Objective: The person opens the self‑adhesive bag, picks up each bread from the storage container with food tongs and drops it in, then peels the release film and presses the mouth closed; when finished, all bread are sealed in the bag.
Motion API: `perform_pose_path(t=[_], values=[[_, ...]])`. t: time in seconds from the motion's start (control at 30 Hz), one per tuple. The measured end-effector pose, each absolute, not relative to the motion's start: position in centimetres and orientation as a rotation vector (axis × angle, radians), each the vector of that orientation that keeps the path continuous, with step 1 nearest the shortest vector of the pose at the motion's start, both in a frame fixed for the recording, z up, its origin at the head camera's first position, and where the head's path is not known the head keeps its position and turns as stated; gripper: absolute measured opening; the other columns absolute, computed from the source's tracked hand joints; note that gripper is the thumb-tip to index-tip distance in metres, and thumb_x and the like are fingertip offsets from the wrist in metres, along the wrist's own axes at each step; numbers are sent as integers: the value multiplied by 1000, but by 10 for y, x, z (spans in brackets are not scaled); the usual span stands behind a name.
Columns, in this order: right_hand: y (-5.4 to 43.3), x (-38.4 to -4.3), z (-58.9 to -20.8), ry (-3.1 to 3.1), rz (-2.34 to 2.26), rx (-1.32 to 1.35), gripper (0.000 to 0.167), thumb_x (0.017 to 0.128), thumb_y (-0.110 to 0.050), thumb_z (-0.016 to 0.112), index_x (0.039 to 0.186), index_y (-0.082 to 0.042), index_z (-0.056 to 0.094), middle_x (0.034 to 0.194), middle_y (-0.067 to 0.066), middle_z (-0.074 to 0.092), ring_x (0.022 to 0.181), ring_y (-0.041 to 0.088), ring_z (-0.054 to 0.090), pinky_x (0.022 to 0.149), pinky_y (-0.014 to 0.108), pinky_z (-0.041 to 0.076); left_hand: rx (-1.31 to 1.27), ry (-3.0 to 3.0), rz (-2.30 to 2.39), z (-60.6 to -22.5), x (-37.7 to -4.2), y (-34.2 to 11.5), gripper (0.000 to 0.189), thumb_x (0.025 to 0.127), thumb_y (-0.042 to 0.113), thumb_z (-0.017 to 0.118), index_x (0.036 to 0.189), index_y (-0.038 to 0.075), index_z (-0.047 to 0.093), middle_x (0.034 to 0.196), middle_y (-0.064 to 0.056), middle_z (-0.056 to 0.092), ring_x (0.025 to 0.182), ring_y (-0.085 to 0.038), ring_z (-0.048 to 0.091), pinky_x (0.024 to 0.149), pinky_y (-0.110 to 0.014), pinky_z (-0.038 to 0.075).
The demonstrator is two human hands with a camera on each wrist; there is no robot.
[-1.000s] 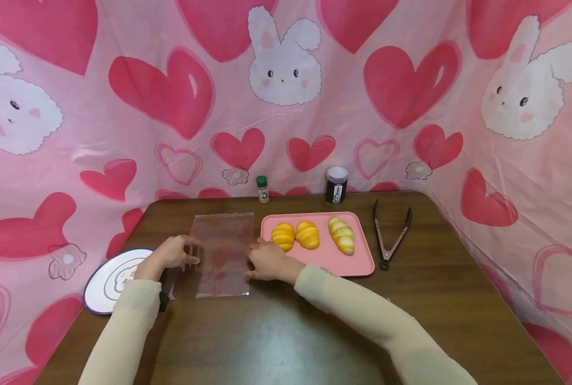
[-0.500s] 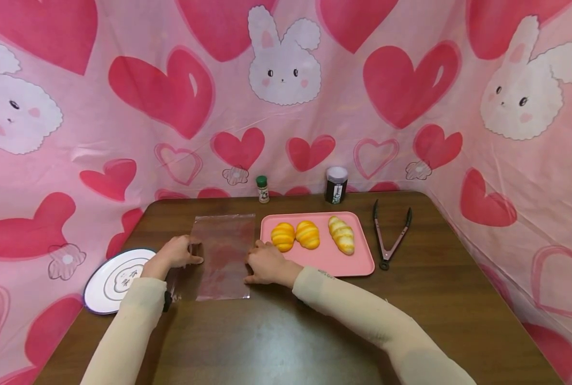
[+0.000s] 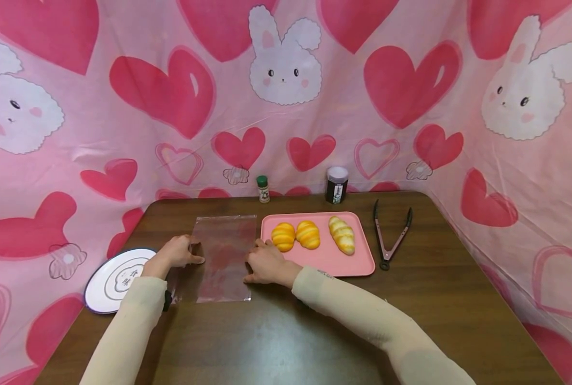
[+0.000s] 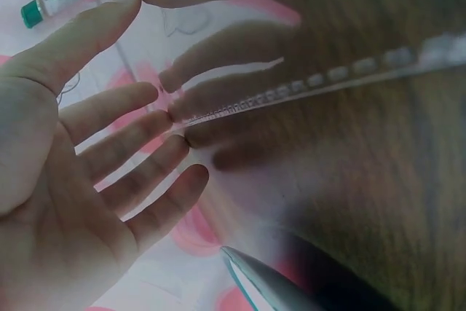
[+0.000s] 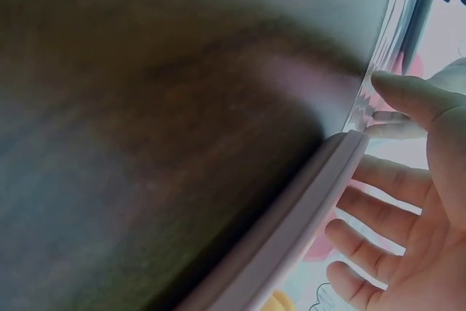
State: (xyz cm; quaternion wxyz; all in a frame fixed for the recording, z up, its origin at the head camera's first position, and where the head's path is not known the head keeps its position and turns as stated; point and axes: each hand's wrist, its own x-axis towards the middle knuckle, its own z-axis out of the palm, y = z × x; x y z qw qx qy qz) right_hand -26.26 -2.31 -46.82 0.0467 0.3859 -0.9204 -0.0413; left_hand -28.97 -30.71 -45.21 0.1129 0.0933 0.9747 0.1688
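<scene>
A flat clear plastic bag (image 3: 225,262) lies on the dark wooden table between both hands. My left hand (image 3: 176,254) is at its left side, thumb and fingers spread with the tips down at the surface. In the left wrist view the left hand (image 4: 102,172) shows an unclenched palm beside a shiny crimped plastic edge (image 4: 291,91). My right hand (image 3: 268,263) rests at the bag's right edge, overlapping the corner of the pink tray (image 3: 324,263). The right wrist view has the right hand (image 5: 415,202) with loosely extended fingers near the tray's rim (image 5: 291,231).
On the tray are two orange-yellow bread rolls (image 3: 283,236) and a paler long roll (image 3: 342,235). Tongs (image 3: 387,250) lie spread right of it. A white plate (image 3: 101,289) is by the left forearm. A green-capped shaker (image 3: 263,191) and dark jar (image 3: 336,187) stand behind.
The bag has slid slightly toward me and to the right. My left hand has shifted a little right along with it; the right hand has barely moved.
</scene>
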Motion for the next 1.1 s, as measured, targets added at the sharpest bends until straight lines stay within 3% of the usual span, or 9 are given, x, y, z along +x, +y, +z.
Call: perform_pose_path(t=[0.17,0.23,0.43,0.77,1.1], values=[[-24,-263,-470,-2792,-134,1164,42,84,-63,67,100,-25,76,102,-5,74,103,19,55,84,35,44,361,2943,439,-452,-292,-307,46,79,27,84,115,3,70,85,-10,66,78,-23,57,74,-42,50],[-24,-263,-470,-2780,-126,1164,37,84,-60,69,96,-25,76,99,-6,74,102,19,56,83,35,45,390,2974,425,-451,-291,-306,46,77,26,85,115,2,72,86,-10,68,81,-24,58,79,-45,51],[-26,-263,-470,-2736,-134,1168,26,86,-49,72,95,-26,76,95,-6,73,98,17,59,80,33,44,459,3017,408,-451,-291,-305,32,77,20,84,103,4,76,84,-9,69,80,-23,58,79,-47,51],[-23,-260,-458,-2768,-39,1183,24,88,-48,71,91,-24,75,88,-8,72,91,16,63,79,33,44,460,3030,489,-451,-291,-304,16,86,12,75,100,5,76,87,-9,76,83,-27,66,83,-52,53],[-10,-265,-447,-2830,150,1164,30,91,-52,65,97,-24,76,83,-8,72,85,15,62,81,36,45,497,3127,553,-442,-290,-300,20,87,8,71,107,2,75,96,-18,76,91,-38,69,86,-57,53]])
